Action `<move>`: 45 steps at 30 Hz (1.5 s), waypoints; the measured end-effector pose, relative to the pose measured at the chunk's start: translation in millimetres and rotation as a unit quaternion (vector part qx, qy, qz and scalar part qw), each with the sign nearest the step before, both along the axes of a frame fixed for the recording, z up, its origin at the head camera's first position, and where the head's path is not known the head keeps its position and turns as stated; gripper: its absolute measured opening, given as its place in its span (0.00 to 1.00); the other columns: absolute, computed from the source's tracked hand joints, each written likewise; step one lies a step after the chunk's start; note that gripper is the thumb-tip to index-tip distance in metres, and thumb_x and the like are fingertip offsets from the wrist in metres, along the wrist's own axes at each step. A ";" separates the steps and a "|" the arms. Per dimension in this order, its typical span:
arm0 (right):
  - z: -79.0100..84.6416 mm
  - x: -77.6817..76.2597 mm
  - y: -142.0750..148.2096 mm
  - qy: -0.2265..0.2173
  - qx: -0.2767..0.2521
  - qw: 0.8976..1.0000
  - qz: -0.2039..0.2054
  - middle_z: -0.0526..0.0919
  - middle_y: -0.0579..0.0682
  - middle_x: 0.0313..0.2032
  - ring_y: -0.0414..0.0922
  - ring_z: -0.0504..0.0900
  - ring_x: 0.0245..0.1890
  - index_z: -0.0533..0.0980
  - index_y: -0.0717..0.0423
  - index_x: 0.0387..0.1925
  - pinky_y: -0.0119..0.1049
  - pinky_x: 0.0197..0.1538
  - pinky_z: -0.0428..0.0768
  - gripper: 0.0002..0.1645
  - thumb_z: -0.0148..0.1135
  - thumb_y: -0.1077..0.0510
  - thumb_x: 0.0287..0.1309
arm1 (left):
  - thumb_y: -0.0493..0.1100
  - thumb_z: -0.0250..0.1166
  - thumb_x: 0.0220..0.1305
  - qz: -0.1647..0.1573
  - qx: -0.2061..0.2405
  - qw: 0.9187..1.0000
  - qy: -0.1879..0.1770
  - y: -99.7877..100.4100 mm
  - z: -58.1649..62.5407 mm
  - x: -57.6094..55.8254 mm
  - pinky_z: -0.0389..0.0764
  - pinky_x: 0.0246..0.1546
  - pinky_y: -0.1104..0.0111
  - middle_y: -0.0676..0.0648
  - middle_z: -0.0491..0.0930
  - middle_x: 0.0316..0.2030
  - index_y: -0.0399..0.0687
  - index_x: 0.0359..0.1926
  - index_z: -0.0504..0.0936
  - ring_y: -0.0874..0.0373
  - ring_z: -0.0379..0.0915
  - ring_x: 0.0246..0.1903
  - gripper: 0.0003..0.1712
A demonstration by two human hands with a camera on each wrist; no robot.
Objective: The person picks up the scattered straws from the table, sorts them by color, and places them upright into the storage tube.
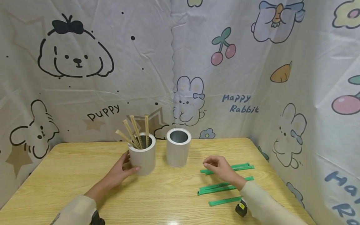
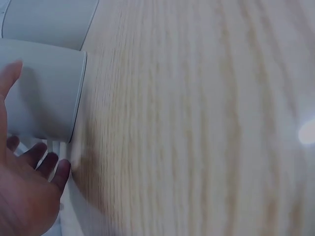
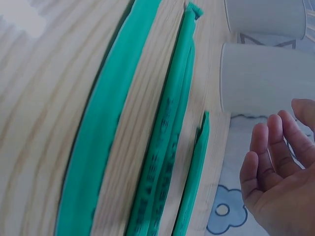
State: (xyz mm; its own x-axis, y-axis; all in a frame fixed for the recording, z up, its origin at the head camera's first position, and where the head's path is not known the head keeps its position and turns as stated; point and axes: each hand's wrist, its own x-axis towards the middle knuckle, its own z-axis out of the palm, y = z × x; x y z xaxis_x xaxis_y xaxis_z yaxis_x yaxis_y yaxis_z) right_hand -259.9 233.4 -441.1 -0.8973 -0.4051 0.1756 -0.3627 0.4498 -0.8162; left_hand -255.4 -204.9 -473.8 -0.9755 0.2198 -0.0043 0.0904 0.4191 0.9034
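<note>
A pale grey cylindrical cup [image 1: 142,161] with a white rim stands on the table. Several tan, flat-ended slim sticks [image 1: 135,132] lean upward out of it. Beside its lower left stands my left hand [image 1: 119,170], thumb across the front and fingers loosely bent at the side; in the left wrist view a gap shows between the fingers [image 2: 51,164] and the cup. My right hand [image 1: 220,168] holds nothing, its fingers relaxed above slim green printed packets [image 1: 215,189] lying in groups on the table. Those packets [image 3: 157,147] pass beside the hand in the right wrist view.
A second, matching cup [image 1: 177,153] stands just right of the first, and no sticks show above its rim. The wooden table [image 1: 163,200] ends against a cloth backdrop [image 1: 157,78] with cartoon prints. Another part of the cloth [image 1: 315,140] hangs along the right.
</note>
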 end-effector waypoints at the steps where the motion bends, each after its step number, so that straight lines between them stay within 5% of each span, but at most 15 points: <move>1: -0.2 0.0 2.4 -0.001 0.001 1.000 -0.001 0.82 0.72 0.47 0.43 0.83 0.37 0.80 0.72 0.48 0.35 0.42 0.84 0.16 0.58 0.61 0.72 | 0.52 0.67 0.68 0.005 -0.003 1.000 0.002 -0.2 0.8 0.9 0.63 0.70 0.36 0.29 0.49 0.77 0.42 0.81 0.38 0.27 0.53 0.74 0.57; 14: 4.0 -1.5 20.8 -0.001 0.020 1.000 -0.017 0.83 0.70 0.49 0.46 0.85 0.41 0.79 0.71 0.51 0.42 0.45 0.85 0.17 0.58 0.59 0.72 | 0.53 0.62 0.72 0.070 -0.030 0.996 0.056 0.0 4.1 13.1 0.68 0.66 0.38 0.28 0.63 0.71 0.39 0.77 0.53 0.32 0.61 0.69 0.43; 22: 2.3 -2.5 35.2 0.012 0.058 0.998 -0.005 0.84 0.66 0.49 0.50 0.84 0.43 0.79 0.69 0.52 0.30 0.44 0.82 0.18 0.57 0.57 0.73 | 0.48 0.61 0.74 0.103 -0.038 0.990 0.086 0.1 2.6 24.7 0.73 0.62 0.43 0.33 0.68 0.68 0.38 0.72 0.62 0.36 0.67 0.65 0.34; 29: 3.6 -5.4 54.2 0.021 0.087 0.996 0.001 0.86 0.61 0.48 0.44 0.82 0.40 0.79 0.68 0.53 0.31 0.42 0.80 0.18 0.58 0.57 0.72 | 0.47 0.61 0.74 0.123 -0.044 0.987 0.097 4.5 9.6 33.7 0.76 0.49 0.70 0.39 0.77 0.62 0.41 0.65 0.73 0.50 0.74 0.57 0.25; 36: 1.5 -13.1 71.6 0.008 0.109 0.994 -0.018 0.86 0.60 0.47 0.46 0.82 0.41 0.79 0.69 0.54 0.32 0.41 0.80 0.20 0.58 0.56 0.72 | 0.42 0.62 0.73 0.118 -0.007 0.985 0.130 17.2 17.9 43.6 0.75 0.42 0.74 0.41 0.82 0.55 0.40 0.58 0.79 0.79 0.71 0.44 0.17; 45: -4.8 -21.8 89.2 -0.003 0.120 0.992 -0.024 0.85 0.62 0.52 0.45 0.82 0.44 0.80 0.66 0.55 0.33 0.44 0.80 0.20 0.59 0.55 0.72 | 0.38 0.64 0.70 0.076 0.007 0.983 0.168 42.9 17.2 51.6 0.76 0.41 0.73 0.44 0.84 0.51 0.42 0.54 0.82 0.73 0.75 0.43 0.13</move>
